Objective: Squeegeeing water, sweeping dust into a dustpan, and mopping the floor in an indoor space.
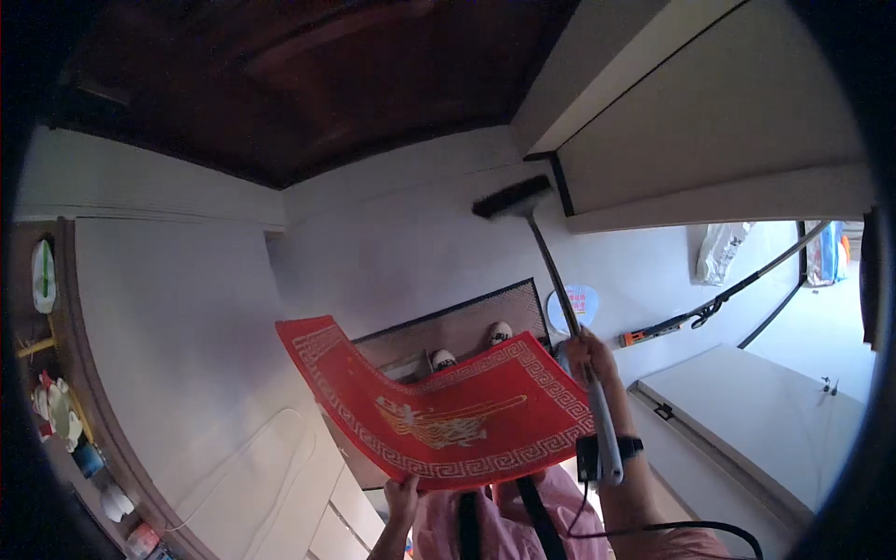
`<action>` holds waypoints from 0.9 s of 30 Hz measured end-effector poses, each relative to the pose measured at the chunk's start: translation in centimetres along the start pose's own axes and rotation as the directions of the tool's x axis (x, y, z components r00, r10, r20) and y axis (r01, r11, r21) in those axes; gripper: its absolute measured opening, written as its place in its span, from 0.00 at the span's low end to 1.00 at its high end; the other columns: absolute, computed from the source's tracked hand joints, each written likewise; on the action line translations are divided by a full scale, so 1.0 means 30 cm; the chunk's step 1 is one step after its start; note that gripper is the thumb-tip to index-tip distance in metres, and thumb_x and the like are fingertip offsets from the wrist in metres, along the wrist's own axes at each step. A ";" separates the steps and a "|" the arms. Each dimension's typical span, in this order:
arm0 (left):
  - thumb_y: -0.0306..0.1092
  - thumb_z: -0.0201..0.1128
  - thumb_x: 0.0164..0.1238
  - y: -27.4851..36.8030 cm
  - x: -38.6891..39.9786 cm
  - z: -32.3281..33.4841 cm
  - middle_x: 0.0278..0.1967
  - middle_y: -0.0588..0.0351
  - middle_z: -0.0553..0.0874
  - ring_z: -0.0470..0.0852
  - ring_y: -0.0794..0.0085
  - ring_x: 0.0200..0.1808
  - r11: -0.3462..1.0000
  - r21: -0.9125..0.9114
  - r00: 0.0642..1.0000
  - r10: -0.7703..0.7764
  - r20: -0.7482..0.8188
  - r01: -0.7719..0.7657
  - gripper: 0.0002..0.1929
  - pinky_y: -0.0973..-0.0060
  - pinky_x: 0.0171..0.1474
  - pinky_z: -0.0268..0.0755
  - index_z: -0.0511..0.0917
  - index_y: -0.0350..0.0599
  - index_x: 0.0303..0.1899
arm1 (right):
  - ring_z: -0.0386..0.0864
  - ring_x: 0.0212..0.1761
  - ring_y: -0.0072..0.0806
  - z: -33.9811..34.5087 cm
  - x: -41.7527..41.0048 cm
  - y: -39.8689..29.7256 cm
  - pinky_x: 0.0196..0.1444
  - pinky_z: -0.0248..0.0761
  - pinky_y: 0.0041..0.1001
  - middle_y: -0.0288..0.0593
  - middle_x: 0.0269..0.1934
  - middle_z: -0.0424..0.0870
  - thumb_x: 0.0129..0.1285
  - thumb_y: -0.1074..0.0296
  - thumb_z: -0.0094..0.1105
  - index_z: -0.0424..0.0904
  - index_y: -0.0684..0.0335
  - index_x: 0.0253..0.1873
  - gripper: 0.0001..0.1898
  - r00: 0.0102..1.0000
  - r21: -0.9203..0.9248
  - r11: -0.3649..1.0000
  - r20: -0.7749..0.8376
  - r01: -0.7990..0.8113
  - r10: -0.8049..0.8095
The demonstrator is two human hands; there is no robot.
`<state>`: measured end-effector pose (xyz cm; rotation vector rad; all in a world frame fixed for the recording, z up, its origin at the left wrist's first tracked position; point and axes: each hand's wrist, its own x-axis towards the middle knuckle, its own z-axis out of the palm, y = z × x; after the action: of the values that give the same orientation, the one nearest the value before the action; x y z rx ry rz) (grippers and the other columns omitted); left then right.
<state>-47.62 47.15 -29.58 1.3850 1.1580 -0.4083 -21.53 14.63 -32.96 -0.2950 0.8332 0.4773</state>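
A red doormat [455, 413] with a pale key-pattern border and a yellow and white motif spans the space before me, raised and curved. My left hand [402, 498] grips its lower edge. With my right hand [590, 355] I hold the handle of a long broom [553, 262]; its dark bristle head [513, 197] points away from me. The mat's right edge lies close by that hand; whether the fingers also pinch it is hard to tell. Beyond the mat, two shoes [500, 332] show on a brown mat with a black border [448, 311].
A round hand fan [573, 308] lies right of the broom. Farther right are a long pole tool with an orange end [651, 332] and a silvery bag [721, 253]. A white door [756, 413] is at lower right, shelves with items [66, 308] at far left.
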 end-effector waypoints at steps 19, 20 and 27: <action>0.29 0.56 0.54 0.044 -0.027 0.001 0.38 0.51 0.78 0.80 0.67 0.35 0.984 -0.038 0.983 -0.172 0.066 0.174 0.17 0.73 0.30 0.77 0.69 0.34 0.47 | 0.61 0.16 0.16 0.017 0.054 -0.020 0.15 0.58 0.14 0.36 0.25 0.69 0.65 0.69 0.40 0.60 0.59 0.57 0.16 0.984 -0.176 0.970 -0.034 0.167 -0.175; 0.29 0.55 0.54 0.054 -0.033 0.004 0.38 0.51 0.78 0.80 0.67 0.35 0.979 -0.025 0.977 -0.198 0.078 0.200 0.18 0.73 0.30 0.78 0.69 0.35 0.47 | 0.59 0.16 0.14 -0.033 0.029 0.001 0.14 0.55 0.13 0.34 0.23 0.65 0.66 0.68 0.40 0.63 0.59 0.53 0.12 0.986 -0.198 0.968 -0.038 0.153 -0.163; 0.30 0.56 0.54 0.018 -0.009 -0.033 0.39 0.51 0.76 0.79 0.66 0.33 0.978 0.076 0.974 -0.203 0.102 0.196 0.17 0.76 0.26 0.78 0.68 0.37 0.46 | 0.60 0.16 0.14 -0.228 -0.304 0.067 0.13 0.57 0.11 0.37 0.24 0.66 0.65 0.67 0.41 0.65 0.59 0.47 0.08 0.993 0.038 0.999 -0.120 0.021 -0.016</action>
<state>-47.67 48.06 -28.85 1.2892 1.2060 -0.6628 -32.16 10.78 -30.51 -0.2974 0.9549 0.4282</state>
